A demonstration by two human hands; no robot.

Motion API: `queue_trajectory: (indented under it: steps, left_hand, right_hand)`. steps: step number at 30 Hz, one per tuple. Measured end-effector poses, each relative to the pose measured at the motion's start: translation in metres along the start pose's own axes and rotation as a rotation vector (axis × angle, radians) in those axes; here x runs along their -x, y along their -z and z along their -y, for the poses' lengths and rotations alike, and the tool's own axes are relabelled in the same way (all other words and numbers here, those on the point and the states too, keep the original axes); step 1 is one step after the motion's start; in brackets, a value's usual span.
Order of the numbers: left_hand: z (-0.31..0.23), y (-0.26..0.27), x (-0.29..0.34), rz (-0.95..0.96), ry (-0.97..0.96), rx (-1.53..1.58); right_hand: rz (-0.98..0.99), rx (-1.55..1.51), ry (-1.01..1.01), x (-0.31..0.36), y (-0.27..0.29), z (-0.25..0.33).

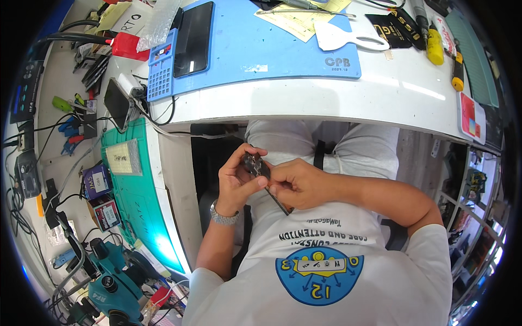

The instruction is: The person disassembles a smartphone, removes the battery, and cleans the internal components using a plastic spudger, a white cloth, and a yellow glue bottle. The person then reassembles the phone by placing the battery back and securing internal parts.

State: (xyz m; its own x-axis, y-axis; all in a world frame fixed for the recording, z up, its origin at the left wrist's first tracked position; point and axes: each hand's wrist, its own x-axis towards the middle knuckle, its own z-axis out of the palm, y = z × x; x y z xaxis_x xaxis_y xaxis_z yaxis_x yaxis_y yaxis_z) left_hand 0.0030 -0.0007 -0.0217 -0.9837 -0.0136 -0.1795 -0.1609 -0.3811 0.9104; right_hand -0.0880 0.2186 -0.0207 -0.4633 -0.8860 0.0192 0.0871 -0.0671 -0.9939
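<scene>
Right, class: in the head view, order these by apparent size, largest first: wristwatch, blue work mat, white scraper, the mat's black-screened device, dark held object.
1. Blue work mat
2. Black-screened device
3. White scraper
4. Wristwatch
Unranked: dark held object, partly covered.

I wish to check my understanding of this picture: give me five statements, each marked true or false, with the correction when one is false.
1. The left hand and right hand both touch a dark flat object. True.
2. A silver band is on the right wrist. False: the silver band is on the left wrist.
3. The white scraper partly covers yellow paper. True.
4. A teal microscope stands at upper right. False: the teal microscope is at lower left.
5. A black-screened device rests on the blue mat. True.
</scene>
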Motion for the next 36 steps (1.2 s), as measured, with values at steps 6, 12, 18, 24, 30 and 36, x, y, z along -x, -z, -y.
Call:
queue_trajectory:
  steps: [6, 12, 18, 24, 30, 36]
  left_hand:
    - [0.003, 0.001, -0.004, 0.008, -0.005, 0.015]
    - [0.003, 0.000, -0.004, 0.011, -0.015, 0.004]
    - [0.003, 0.001, -0.004, 0.023, -0.019, -0.016]
    - [0.003, 0.002, -0.004, 0.036, -0.030, -0.042]
    - [-0.009, -0.002, -0.002, 0.038, -0.022, 0.010]
    - [-0.007, 0.012, -0.001, 0.100, -0.041, 0.084]
  right_hand:
    - [-0.049, 0.011, 0.065, 0.004, 0.001, -0.005]
    - [-0.092, -0.004, 0.088, 0.008, -0.002, -0.004]
    - [-0.102, 0.004, 0.097, 0.010, -0.001, -0.002]
    - [-0.120, 0.035, 0.127, 0.011, -0.003, -0.004]
    - [-0.088, 0.062, 0.162, 0.010, 0.003, 0.004]
    - [-0.177, 0.271, -0.050, -0.004, 0.026, -0.001]
